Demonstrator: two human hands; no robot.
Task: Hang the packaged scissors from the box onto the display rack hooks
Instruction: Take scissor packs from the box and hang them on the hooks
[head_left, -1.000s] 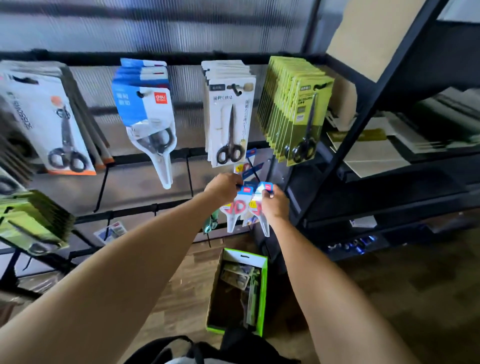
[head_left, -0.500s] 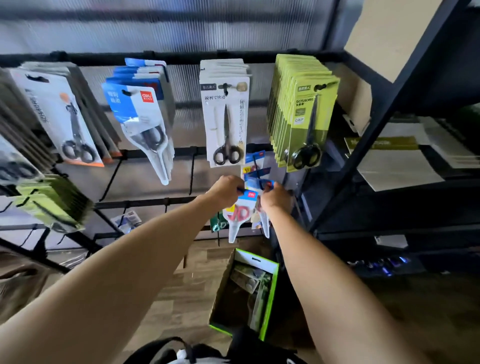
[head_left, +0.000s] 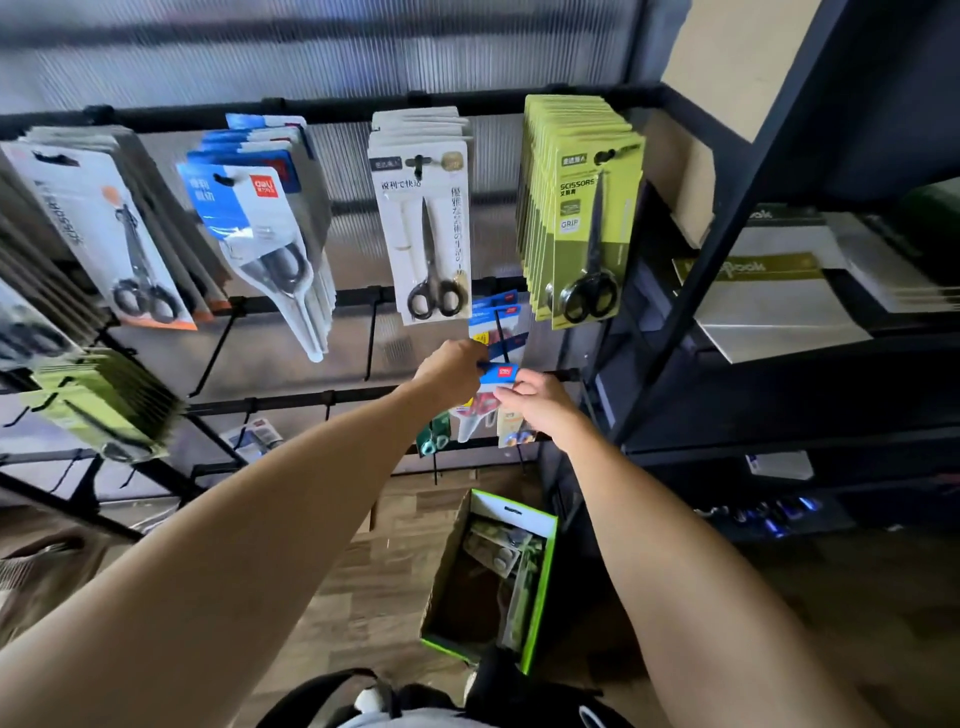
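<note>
A blue-topped pack of red-handled scissors (head_left: 496, 375) is held up at a black hook (head_left: 500, 332) on the display rack's middle bar. My left hand (head_left: 451, 368) grips the pack's left edge and my right hand (head_left: 535, 402) pinches its right edge. Two like blue packs (head_left: 493, 312) hang on that hook behind it. On the floor below stands the green-edged cardboard box (head_left: 540, 587) with more packs inside.
The top bar carries rows of scissor packs: white-orange (head_left: 98, 234), blue (head_left: 249, 223), white (head_left: 423, 228) and green (head_left: 582, 208). More green packs (head_left: 98, 405) hang lower left. A dark shelf unit (head_left: 727, 260) with notebooks stands at the right. A black bag (head_left: 363, 696) lies at my feet.
Both hands have risen with the blue pack from below the hook up to the hook's tip. The view has tilted up slightly.
</note>
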